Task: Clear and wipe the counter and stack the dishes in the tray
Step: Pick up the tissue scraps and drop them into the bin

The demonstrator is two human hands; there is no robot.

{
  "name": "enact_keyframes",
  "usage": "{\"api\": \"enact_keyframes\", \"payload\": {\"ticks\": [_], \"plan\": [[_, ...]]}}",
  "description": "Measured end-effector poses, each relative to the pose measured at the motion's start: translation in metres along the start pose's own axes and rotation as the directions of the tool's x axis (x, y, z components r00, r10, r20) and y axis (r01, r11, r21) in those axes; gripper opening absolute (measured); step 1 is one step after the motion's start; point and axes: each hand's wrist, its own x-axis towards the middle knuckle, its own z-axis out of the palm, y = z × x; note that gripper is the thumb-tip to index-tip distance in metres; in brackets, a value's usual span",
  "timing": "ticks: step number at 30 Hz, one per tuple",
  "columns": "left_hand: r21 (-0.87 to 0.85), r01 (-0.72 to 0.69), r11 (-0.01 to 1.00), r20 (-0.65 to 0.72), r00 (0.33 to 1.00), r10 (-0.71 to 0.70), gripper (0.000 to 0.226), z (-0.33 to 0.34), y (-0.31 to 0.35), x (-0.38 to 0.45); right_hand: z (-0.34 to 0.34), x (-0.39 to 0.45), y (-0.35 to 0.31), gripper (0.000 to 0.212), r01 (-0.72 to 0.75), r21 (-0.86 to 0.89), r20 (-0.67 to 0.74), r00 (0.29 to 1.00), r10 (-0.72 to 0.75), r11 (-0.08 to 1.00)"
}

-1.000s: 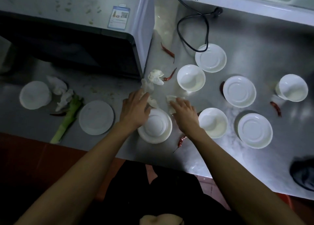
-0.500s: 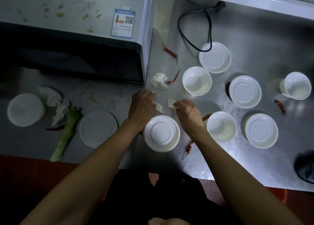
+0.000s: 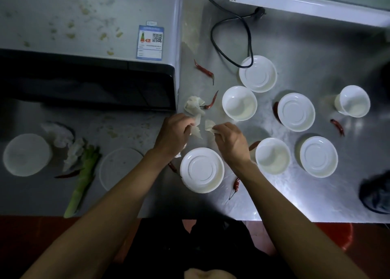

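Observation:
Several white dishes stand on the steel counter [image 3: 263, 196]. A white plate [image 3: 202, 170] sits at the front edge between my arms. Just beyond it my left hand [image 3: 173, 134] is shut on white crumpled scraps [image 3: 195, 129], and my right hand [image 3: 230, 140] pinches another white scrap [image 3: 209, 125]. A further crumpled white wad [image 3: 194, 105] lies past my left hand beside a red chili [image 3: 211, 102]. White bowls [image 3: 239, 103] [image 3: 272, 156] and plates [image 3: 296, 112] [image 3: 318, 156] [image 3: 257, 73] spread to the right. A cup-like bowl [image 3: 353, 101] stands far right.
A grey microwave [image 3: 88, 53] fills the back left, its black cable [image 3: 232, 34] looping over the counter. Left of my arms lie two white lids [image 3: 26, 154] [image 3: 118, 169], a green stalk [image 3: 83, 177] and white scraps [image 3: 59, 134]. Red chilies [image 3: 203, 69] [image 3: 337, 126] [image 3: 236, 186] are scattered about. A dark cloth [image 3: 375, 194] lies at the right edge.
Both hands have lifted slightly away from the front plate toward the back, each keeping hold of white scraps. The view has shifted a little forward.

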Motion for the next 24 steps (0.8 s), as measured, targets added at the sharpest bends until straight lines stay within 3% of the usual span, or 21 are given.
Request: {"api": "enact_keyframes", "payload": {"ticks": [10,24], "plan": [[-0.118,-0.218,0.969,0.063,0.972,0.226,0.010,-0.002,0.024,0.015,-0.025,-0.015,-0.004,0.019,-0.106,-0.020,-0.161,0.982,0.102,0.994],[-0.052,-0.380,0.924,0.186,0.905,0.383,0.017,0.048,0.109,0.008,-0.080,-0.103,0.044,0.016,-0.333,0.033,-0.317,0.891,0.326,0.942]]}}
